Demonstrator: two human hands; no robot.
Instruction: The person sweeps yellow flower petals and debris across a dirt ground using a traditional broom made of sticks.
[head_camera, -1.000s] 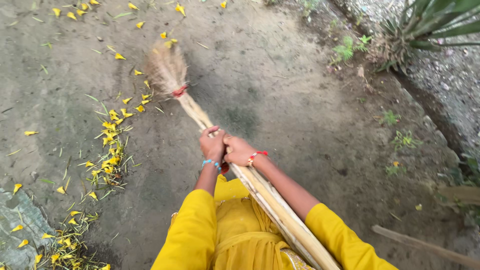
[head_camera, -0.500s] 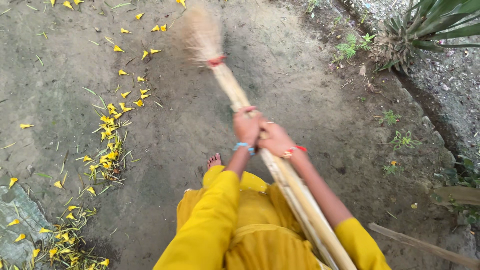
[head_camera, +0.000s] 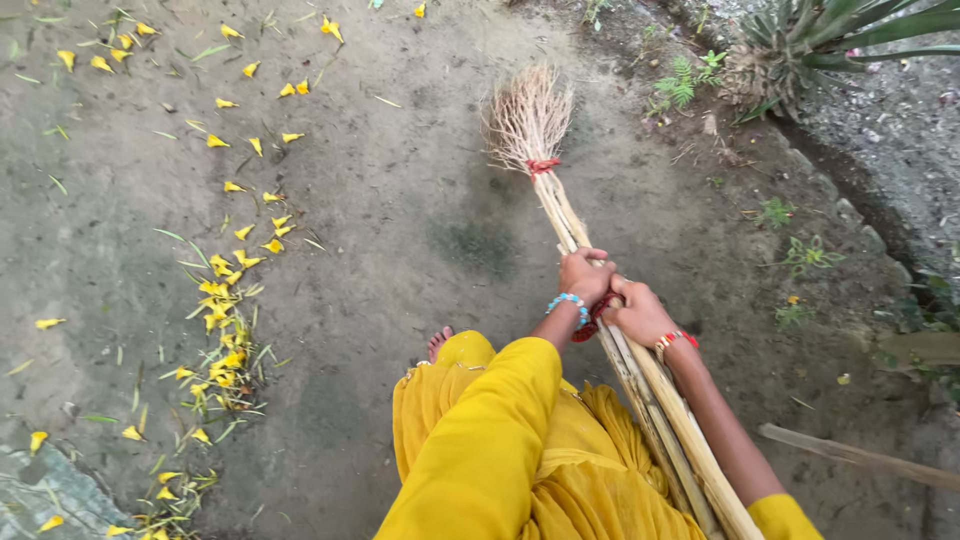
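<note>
Both arms were stretched forward and down from the body, in long yellow sleeves. The left hand (head_camera: 583, 277) was the farther one on the shaft, its fingers curled tight around the broom (head_camera: 560, 215), with a band of light blue beads (head_camera: 566, 302) on the wrist. The right hand (head_camera: 640, 315) was just behind it and touching it, also wrapped firmly around the shaft, with a red and gold bangle (head_camera: 675, 341) on the wrist. The broom was a long bundle of pale, thin sticks that ran slanting from the lower right, beside the right forearm, up toward the middle of the top edge of the ground (head_camera: 400, 230). A red tie (head_camera: 543, 166) bound the sticks near the far end, and beyond it the dry bristles (head_camera: 527, 112) spread like a fan and rested on the bare grey earth. Yellow petals (head_camera: 225, 300) mixed with thin green leaves lay in a loose line along the left side of the ground, well apart from the bristles. A bare foot (head_camera: 438, 342) showed under the yellow skirt. A spiky green plant (head_camera: 800, 45) stood at the top right corner, beside a stone border.
</note>
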